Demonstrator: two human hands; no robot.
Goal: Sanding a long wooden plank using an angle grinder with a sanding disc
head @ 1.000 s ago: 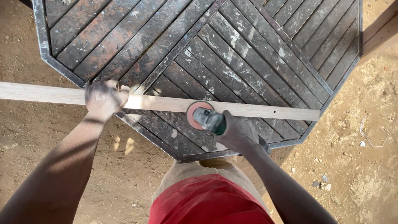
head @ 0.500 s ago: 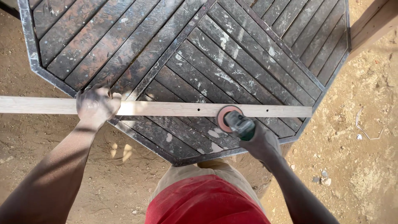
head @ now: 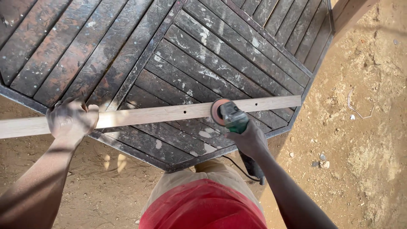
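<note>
I am sanding the long wooden strip [head: 169, 113] that lies across the dark slatted counter [head: 127, 51]. My left hand [head: 72, 121] is clenched over the strip near its left end, pinning it down. My right hand [head: 250, 140] grasps the green angle grinder [head: 231, 116], whose disc [head: 216, 111] seems to touch the strip just right of middle. Next I judge the disc needs steady, even travel along the wood, with my left hand's hold kept firm.
</note>
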